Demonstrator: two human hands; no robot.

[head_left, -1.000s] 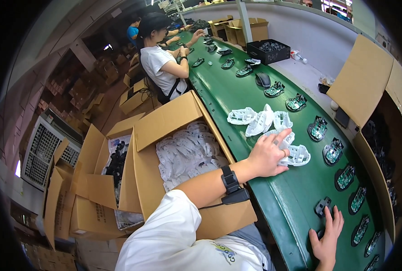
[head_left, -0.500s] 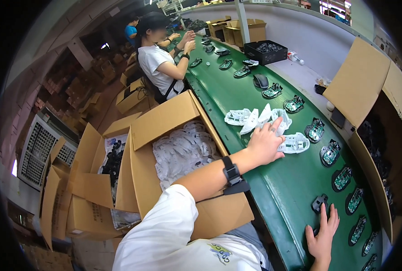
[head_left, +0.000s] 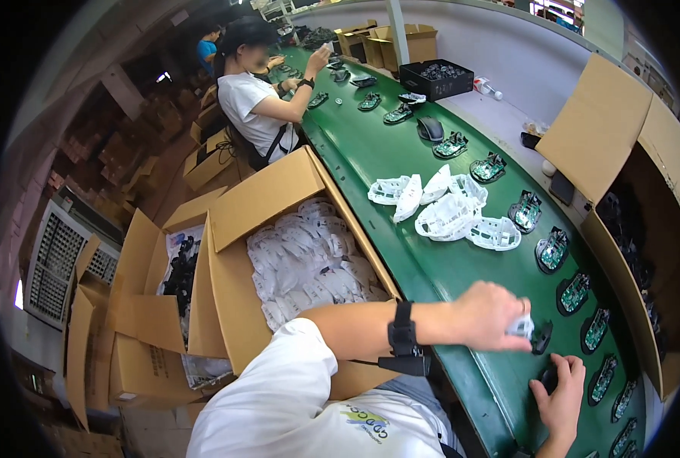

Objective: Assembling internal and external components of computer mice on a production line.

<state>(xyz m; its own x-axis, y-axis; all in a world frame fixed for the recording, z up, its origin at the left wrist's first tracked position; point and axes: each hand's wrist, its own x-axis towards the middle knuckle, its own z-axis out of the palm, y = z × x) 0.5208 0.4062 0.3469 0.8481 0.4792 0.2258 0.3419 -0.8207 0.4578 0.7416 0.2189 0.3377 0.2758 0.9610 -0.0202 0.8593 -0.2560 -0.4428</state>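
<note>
My left hand (head_left: pixel 486 314), with a black strap on its wrist, is closed on a small white plastic piece (head_left: pixel 520 327) above the green belt. Beside its fingertips stands a small black plastic part (head_left: pixel 542 337); I cannot tell whether they touch. My right hand (head_left: pixel 561 398) rests lower on the belt, thumb and fingers curled around a dark plastic piece (head_left: pixel 547 376) that they mostly hide. Farther up the belt lies a loose cluster of white plastic mouse shells (head_left: pixel 448 217).
Mouse bases with green circuit boards (head_left: pixel 573 293) line the right side of the green belt (head_left: pixel 431 278). An open carton (head_left: pixel 229 286) of white shells stands at left, another carton (head_left: pixel 622 145) at right. A co-worker (head_left: pixel 252 99) sits farther up.
My left hand has left the white shells and come down toward my right hand, carrying a white piece. My right hand's fingers have curled in. The co-worker's hand has risen.
</note>
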